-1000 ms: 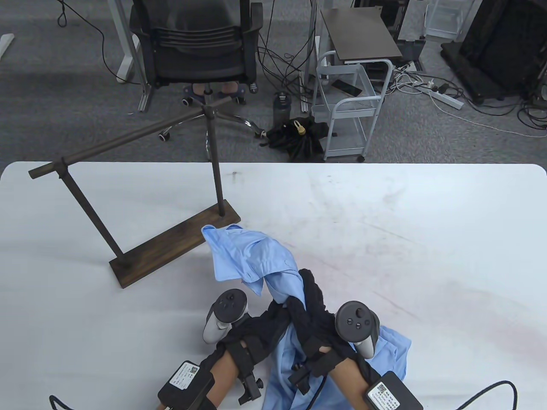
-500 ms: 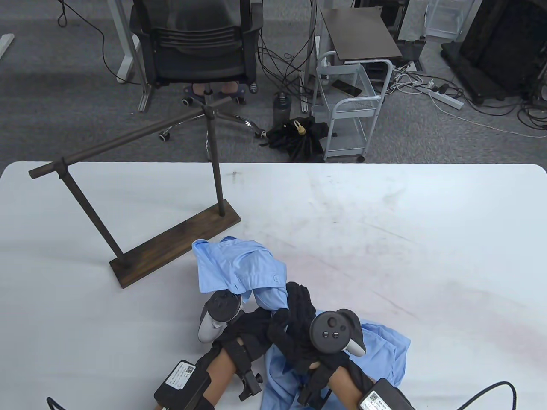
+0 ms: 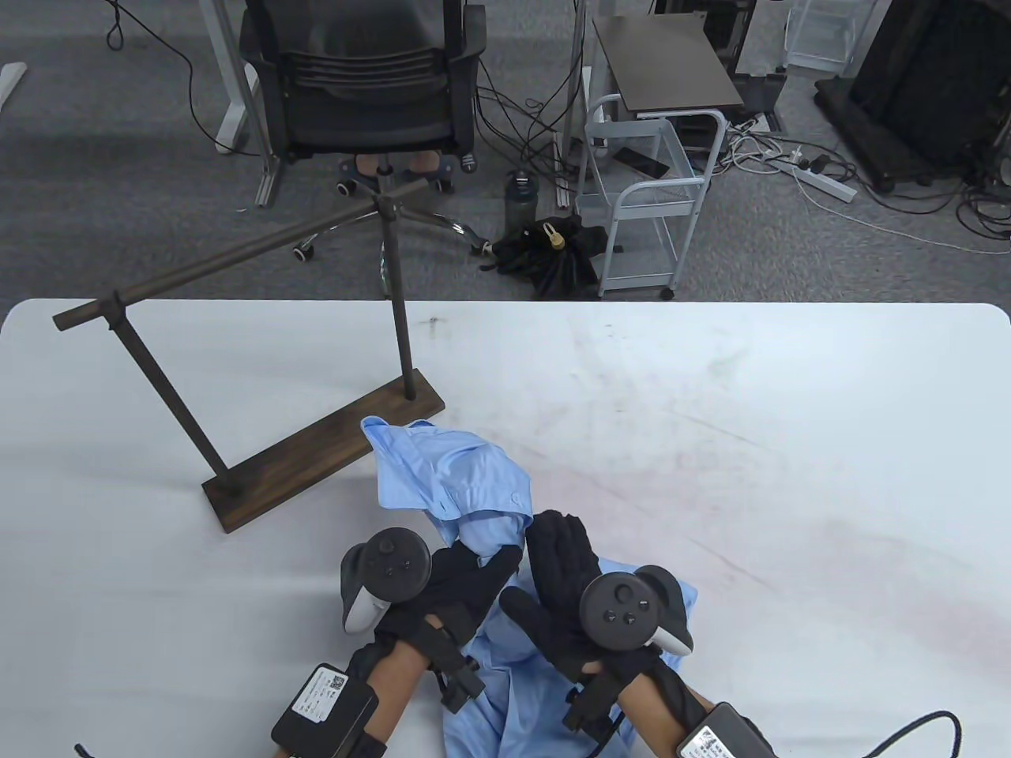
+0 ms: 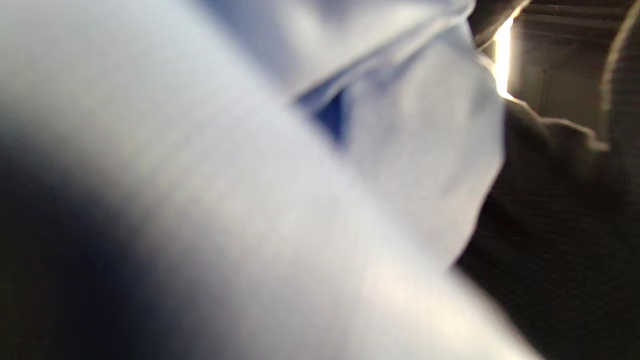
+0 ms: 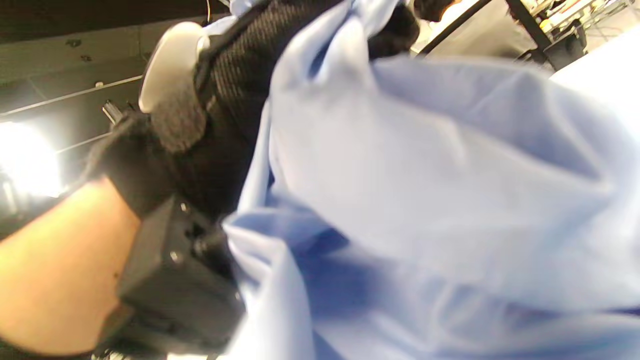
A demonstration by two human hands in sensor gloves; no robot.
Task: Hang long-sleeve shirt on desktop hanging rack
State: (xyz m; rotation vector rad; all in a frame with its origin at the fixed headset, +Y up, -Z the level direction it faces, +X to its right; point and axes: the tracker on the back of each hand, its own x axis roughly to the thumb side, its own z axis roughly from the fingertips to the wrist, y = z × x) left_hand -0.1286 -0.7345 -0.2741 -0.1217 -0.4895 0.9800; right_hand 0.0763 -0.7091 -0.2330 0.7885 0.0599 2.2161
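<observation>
The left hand (image 3: 454, 588) lay with its gloved fingers stretched up and to the right, their tips at the bunched fold of the light-blue long-sleeve shirt (image 3: 454, 482); whether they pinched the cloth or merely touched it could not be told from the table view, and the left wrist view gave only a blur of pale blue fabric (image 4: 280, 200) close against the lens. The right hand (image 3: 565, 588) was spread open and flat — fingers extended and close together, thumb out to the left — resting on top of the shirt and gripping nothing; it sat just beside the left hand, the two nearly touching. A tracker rode on the back of each hand. In the right wrist view the shirt (image 5: 425, 190) filled most of the frame in loose folds, with the left hand's black glove (image 5: 220, 100) and bare forearm to the left of it.

The shirt itself lay crumpled on the white table (image 3: 790, 474), near its front edge; its upper part reached toward the rack's base while the rest trailed down between the forearms. The desktop hanging rack (image 3: 261, 332) — dark wooden base, two uprights, one horizontal bar — stood to the upper left, its bar bare; the nearest corner of the shirt lay just beside the base.
</observation>
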